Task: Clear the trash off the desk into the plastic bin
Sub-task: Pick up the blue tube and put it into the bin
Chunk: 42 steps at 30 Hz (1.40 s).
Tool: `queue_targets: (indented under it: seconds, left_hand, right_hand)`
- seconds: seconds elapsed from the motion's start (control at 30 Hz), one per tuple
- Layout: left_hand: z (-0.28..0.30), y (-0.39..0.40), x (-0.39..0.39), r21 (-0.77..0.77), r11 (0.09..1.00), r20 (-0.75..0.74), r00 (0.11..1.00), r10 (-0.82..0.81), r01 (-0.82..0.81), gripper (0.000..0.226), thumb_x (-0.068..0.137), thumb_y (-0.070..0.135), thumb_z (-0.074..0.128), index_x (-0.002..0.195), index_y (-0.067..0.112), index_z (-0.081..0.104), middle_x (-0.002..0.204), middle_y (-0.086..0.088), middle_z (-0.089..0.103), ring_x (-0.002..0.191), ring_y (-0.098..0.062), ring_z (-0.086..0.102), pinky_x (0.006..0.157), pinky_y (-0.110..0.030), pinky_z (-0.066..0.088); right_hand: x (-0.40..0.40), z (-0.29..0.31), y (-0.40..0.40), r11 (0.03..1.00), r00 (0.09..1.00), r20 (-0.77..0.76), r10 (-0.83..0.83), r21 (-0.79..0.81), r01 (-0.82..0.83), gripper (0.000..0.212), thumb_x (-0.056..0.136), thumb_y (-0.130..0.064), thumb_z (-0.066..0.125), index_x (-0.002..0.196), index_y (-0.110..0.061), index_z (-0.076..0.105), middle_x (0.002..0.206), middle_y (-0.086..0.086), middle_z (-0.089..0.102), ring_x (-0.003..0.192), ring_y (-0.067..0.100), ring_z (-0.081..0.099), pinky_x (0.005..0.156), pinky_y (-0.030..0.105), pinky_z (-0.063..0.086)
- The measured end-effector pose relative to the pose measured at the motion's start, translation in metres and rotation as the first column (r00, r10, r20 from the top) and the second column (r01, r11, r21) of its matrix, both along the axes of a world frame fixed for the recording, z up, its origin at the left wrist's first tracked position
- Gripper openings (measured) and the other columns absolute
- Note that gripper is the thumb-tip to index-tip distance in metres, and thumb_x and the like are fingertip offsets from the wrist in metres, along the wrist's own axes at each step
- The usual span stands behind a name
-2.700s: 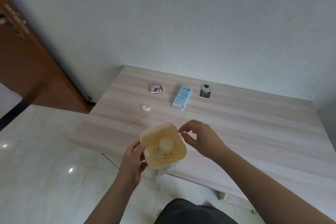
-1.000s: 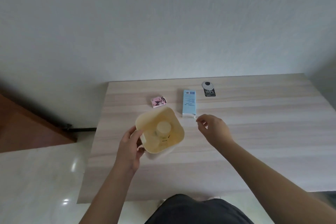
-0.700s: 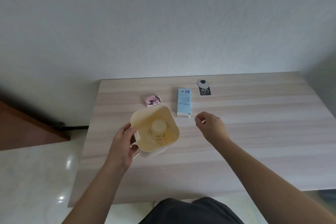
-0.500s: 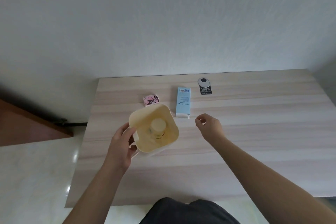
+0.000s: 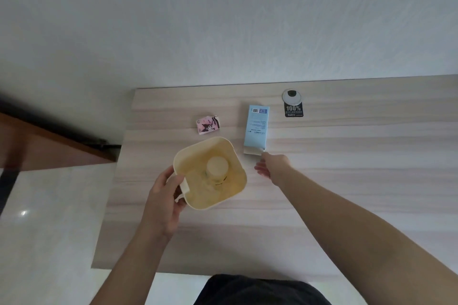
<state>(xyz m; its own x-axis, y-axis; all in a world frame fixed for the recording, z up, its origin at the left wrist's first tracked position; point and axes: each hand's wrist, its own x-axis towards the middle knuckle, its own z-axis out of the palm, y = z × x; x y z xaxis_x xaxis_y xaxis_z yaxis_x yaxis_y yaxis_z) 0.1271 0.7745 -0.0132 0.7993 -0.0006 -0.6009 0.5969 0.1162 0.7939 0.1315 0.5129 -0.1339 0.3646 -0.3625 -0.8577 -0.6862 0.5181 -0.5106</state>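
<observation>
My left hand grips the near-left rim of a cream plastic bin held over the wooden desk. A small bottle with a pale cap stands inside the bin. My right hand hovers just right of the bin with fingers spread and empty, its fingertips almost at the near end of a light-blue carton lying flat. A small pink packet lies beyond the bin, left of the carton.
A black tag with "100%" and a round silver disc lie near the desk's back edge, by the white wall. A brown wooden door and pale tiled floor are to the left.
The tissue ball and stick seen earlier on the desk are gone from view. My right hand has opened and moved forward to the carton's near end. The bin stays in my left hand.
</observation>
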Motion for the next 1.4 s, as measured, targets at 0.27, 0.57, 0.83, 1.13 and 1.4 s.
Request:
queue_targets:
  seconds: [0.27,0.57,0.83,1.13,1.4]
  left_hand:
    - [-0.004,0.001,-0.003,0.010,0.999,-0.021,0.998,0.053,-0.053,0.037,0.093,0.009,0.055,0.130,0.008,0.059,0.080,-0.001,0.068,0.067,-0.012,0.062,0.047,-0.024,0.049]
    - [-0.001,-0.008,-0.002,0.055,0.997,-0.010,0.998,0.060,-0.059,0.030,0.093,0.011,0.056,0.121,0.015,0.065,0.086,-0.001,0.070,0.071,-0.012,0.065,0.051,-0.027,0.051]
    - [-0.001,-0.030,-0.005,0.080,0.997,-0.011,1.000,-0.019,0.020,0.027,0.093,0.011,0.056,0.116,0.018,0.066,0.082,0.002,0.073,0.072,-0.013,0.065,0.058,-0.031,0.051]
    - [-0.006,-0.063,-0.008,0.074,0.992,-0.008,0.995,-0.101,0.101,0.030,0.094,0.011,0.056,0.122,0.016,0.064,0.087,-0.001,0.072,0.070,-0.014,0.064,0.064,-0.036,0.047]
    - [-0.002,-0.077,-0.017,0.065,0.994,0.002,0.996,-0.085,0.085,0.025,0.094,0.015,0.059,0.118,0.017,0.064,0.089,-0.006,0.073,0.074,-0.018,0.065,0.070,-0.038,0.049]
  right_hand:
    - [0.012,-0.008,0.001,0.999,0.999,-0.048,-0.024,-0.036,0.023,0.023,0.092,-0.009,0.054,0.071,0.001,0.057,0.061,0.015,0.060,0.029,0.016,0.057,0.030,0.021,0.046]
    - [-0.020,0.009,-0.034,0.826,0.944,0.063,0.324,-0.505,-0.250,0.020,0.085,-0.027,0.060,0.068,-0.019,0.052,0.066,-0.002,0.071,0.065,0.010,0.071,0.050,0.026,0.045]
    - [-0.055,0.034,-0.075,0.762,0.942,0.111,0.316,-0.621,-0.183,0.021,0.084,-0.023,0.063,0.105,-0.026,0.063,0.080,-0.010,0.070,0.071,0.011,0.065,0.057,0.026,0.045]
    - [-0.071,0.137,-0.095,0.901,0.837,0.490,0.244,-0.435,-0.008,0.013,0.086,-0.018,0.064,0.079,-0.024,0.074,0.078,-0.004,0.074,0.070,0.012,0.066,0.073,0.031,0.058]
    - [-0.095,0.214,-0.079,0.630,0.519,0.427,0.741,-0.709,-0.317,0.016,0.091,-0.020,0.063,0.084,-0.031,0.071,0.084,-0.019,0.073,0.075,-0.002,0.065,0.066,0.004,0.043]
